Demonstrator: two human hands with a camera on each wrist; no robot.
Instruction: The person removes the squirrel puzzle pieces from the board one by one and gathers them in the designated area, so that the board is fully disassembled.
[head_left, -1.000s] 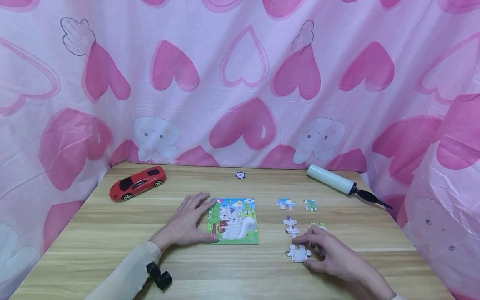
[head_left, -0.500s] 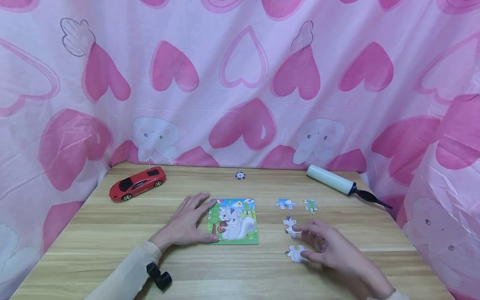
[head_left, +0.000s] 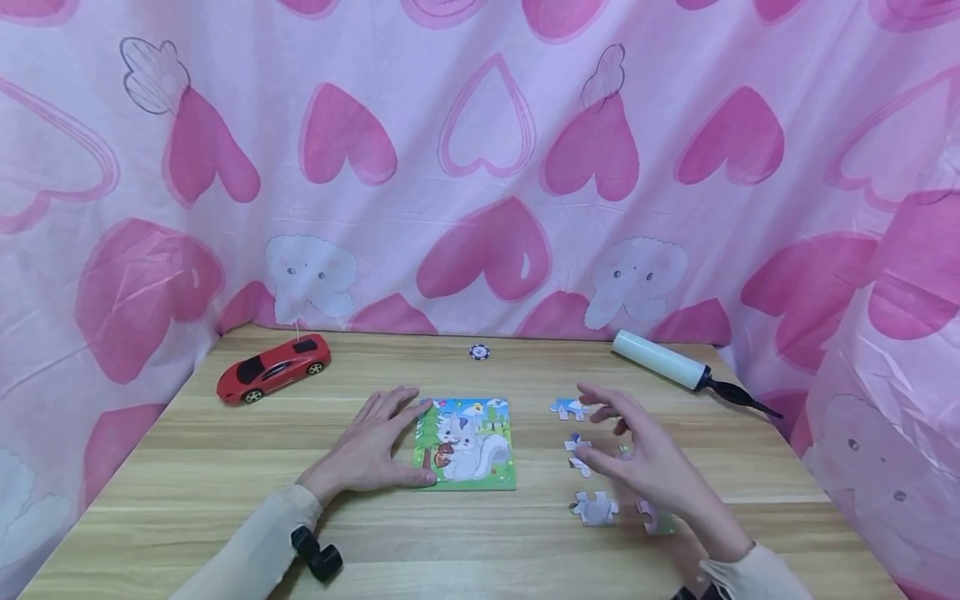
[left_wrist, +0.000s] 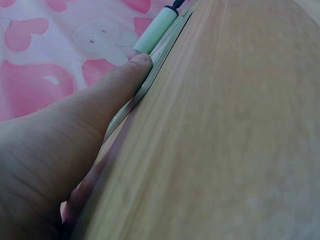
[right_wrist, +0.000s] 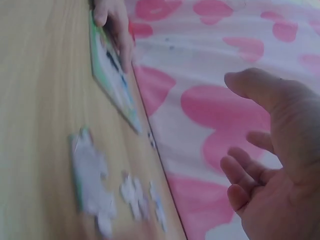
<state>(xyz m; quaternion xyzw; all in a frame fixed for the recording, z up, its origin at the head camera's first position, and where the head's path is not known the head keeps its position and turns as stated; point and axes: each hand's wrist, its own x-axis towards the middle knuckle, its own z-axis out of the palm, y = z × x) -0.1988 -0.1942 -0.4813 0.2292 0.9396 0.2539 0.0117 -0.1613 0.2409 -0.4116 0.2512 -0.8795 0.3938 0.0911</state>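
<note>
A square squirrel jigsaw puzzle [head_left: 472, 454] lies flat mid-table. My left hand [head_left: 378, 446] rests at its left side, fingers spread, index finger at the far corner and thumb at the near one. In the left wrist view the thumb [left_wrist: 122, 82] lies along the puzzle's edge. Over the loose jigsaw pieces hovers my right hand [head_left: 645, 458], fingers apart and holding nothing. To its left show a blue piece [head_left: 567, 408], a small white piece [head_left: 577, 458] and a larger white piece [head_left: 595, 509]. A pink and green piece [head_left: 656, 520] lies partly under the hand, which hides others.
A red toy car [head_left: 273, 368] stands at the back left. Near the back edge lies a poker chip [head_left: 479, 352]. A pale green hand pump [head_left: 660, 360] with a black nozzle lies at the back right. Pink heart-patterned cloth [head_left: 480, 167] hangs around the table.
My right hand has left the larger white piece, risen and moved away from me over the loose pieces, its fingers spreading. The left hand has stayed on the puzzle.
</note>
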